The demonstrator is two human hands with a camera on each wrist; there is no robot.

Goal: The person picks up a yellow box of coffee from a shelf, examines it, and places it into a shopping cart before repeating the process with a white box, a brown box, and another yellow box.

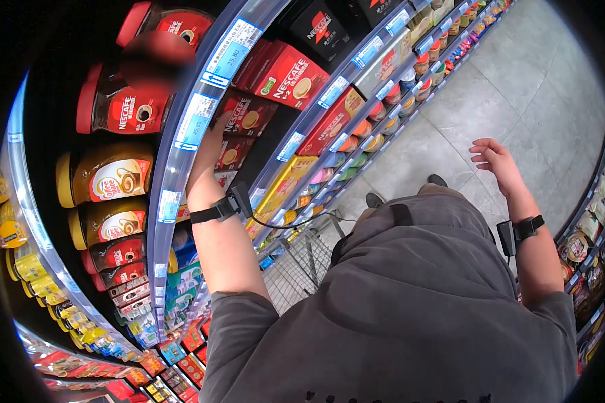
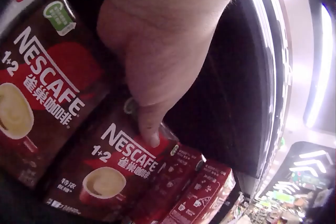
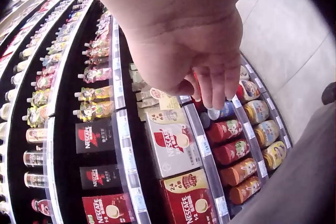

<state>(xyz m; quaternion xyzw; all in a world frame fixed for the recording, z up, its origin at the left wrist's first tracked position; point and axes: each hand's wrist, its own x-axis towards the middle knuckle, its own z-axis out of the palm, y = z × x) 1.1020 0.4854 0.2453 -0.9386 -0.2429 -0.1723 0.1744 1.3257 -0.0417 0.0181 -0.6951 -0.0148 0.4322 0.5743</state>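
My left hand (image 1: 208,151) reaches into the shelf among the coffee boxes, partly behind the shelf's price strip. In the left wrist view, the thumb (image 2: 150,129) lies over the upper front of a dark red Nescafe 1+2 coffee box (image 2: 102,169). The other fingers are hidden, so I cannot tell whether they grip it. A larger matching box (image 2: 44,85) stands beside it, with narrower red boxes (image 2: 202,195) on the other side. Away from the shelf, my right hand (image 1: 494,158) hangs over the floor, fingers loosely bent and holding nothing.
Coffee jars (image 1: 124,178) line the shelf above, behind price strips (image 1: 198,121). Lower shelves carry a red Nescafe box (image 1: 333,121) and small tubs (image 1: 376,111). A wire shopping cart (image 1: 296,265) stands close by my body. Grey floor tiles (image 1: 504,80) run along the aisle; another stocked shelf (image 1: 595,221) lines the opposite side.
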